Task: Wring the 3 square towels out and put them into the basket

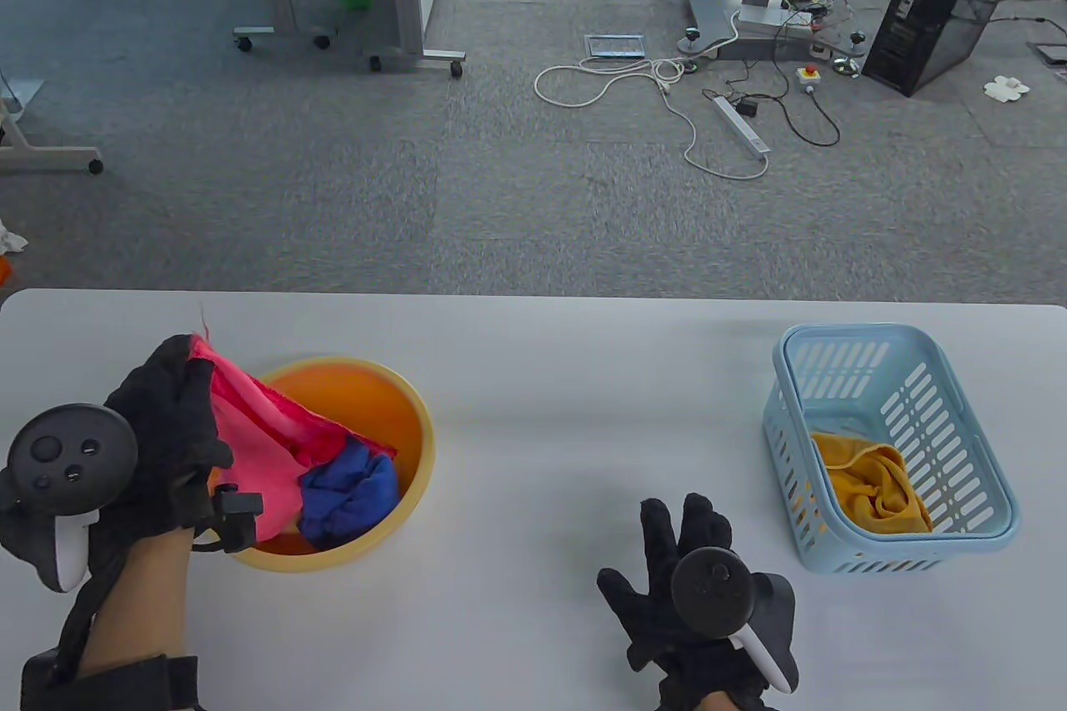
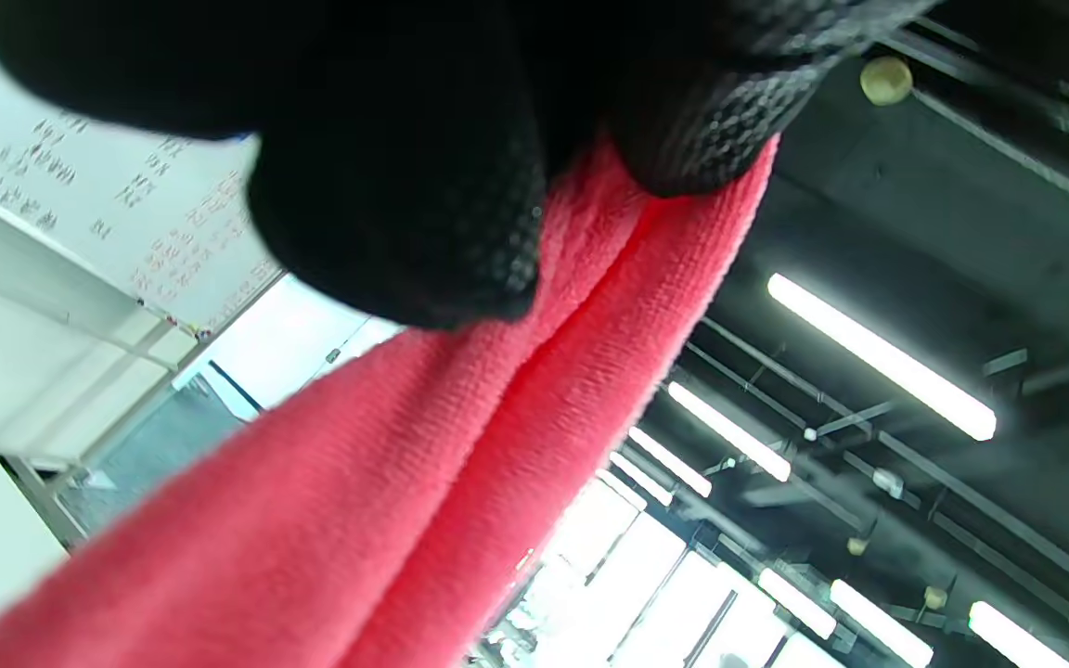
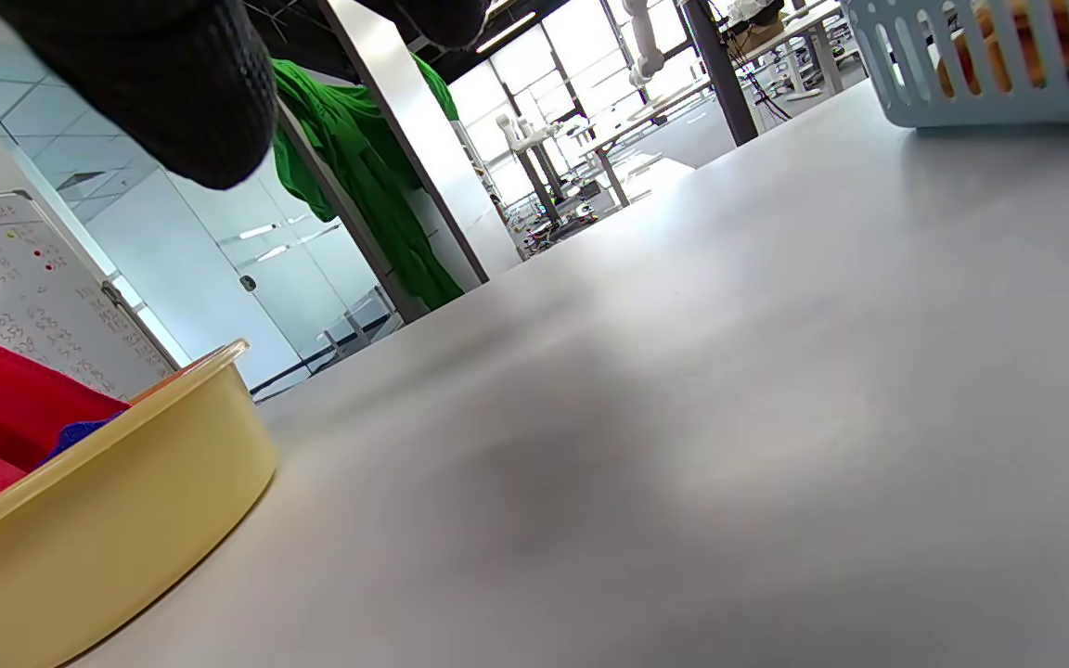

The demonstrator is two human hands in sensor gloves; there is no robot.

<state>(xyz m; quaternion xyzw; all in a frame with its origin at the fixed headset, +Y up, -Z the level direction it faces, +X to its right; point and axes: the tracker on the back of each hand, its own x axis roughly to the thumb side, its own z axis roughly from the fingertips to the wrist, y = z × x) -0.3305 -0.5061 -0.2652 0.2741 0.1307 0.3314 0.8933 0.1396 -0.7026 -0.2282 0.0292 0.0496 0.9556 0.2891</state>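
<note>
Right now my left hand [image 1: 167, 428] sits at the lower left of the table view, its gloved fingers [image 2: 405, 213] curled round one end of the pink towel [image 1: 258, 444]. The left wrist view shows the cloth bunched and pinched between two fingertips at the top of the frame, running down in a long fold toward the lower left. From my hand the towel stretches down into the yellow bowl [image 1: 417, 411], which stands on the white table [image 1: 542, 378] just right of that hand. A blue towel [image 1: 350, 494] lies crumpled inside the bowl, touching the pink one's lower end.

My right hand [image 1: 679, 578] is low in the frame, a little right of centre, well apart from the bowl. Its fingers are straight and spread, pointing up the frame, and they hold nothing; I cannot tell whether the palm touches the table.

The light blue basket [image 1: 984, 486] stands at the right side of the table, near that hand but apart from it. A yellow towel [image 1: 871, 486] lies crumpled in its near end. In the right wrist view the basket shows in the upper right corner and the bowl in the lower left.
</note>
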